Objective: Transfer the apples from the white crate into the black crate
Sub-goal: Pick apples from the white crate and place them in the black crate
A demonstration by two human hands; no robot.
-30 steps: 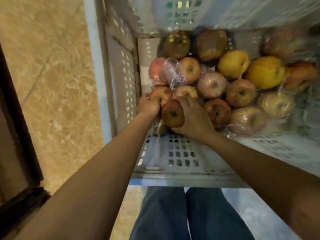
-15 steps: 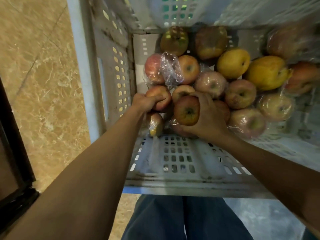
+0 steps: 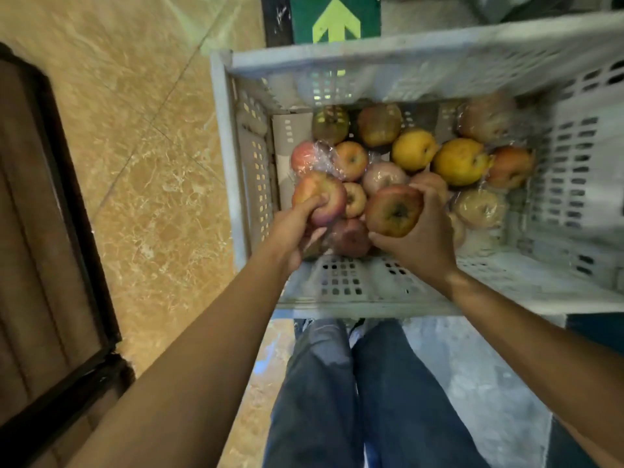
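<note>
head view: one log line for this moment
left hand: grips red apple | right hand: grips red-green apple | place: over white crate | stage: pick

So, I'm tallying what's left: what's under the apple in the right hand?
The right hand holds that apple inside the white crate. A dark red apple peeks out beside it; whatever lies directly beneath is covered by apple and hand.

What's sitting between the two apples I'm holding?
In the head view, a small apple lies between the left apple and the right apple; a darker apple sits just nearer you.
</note>
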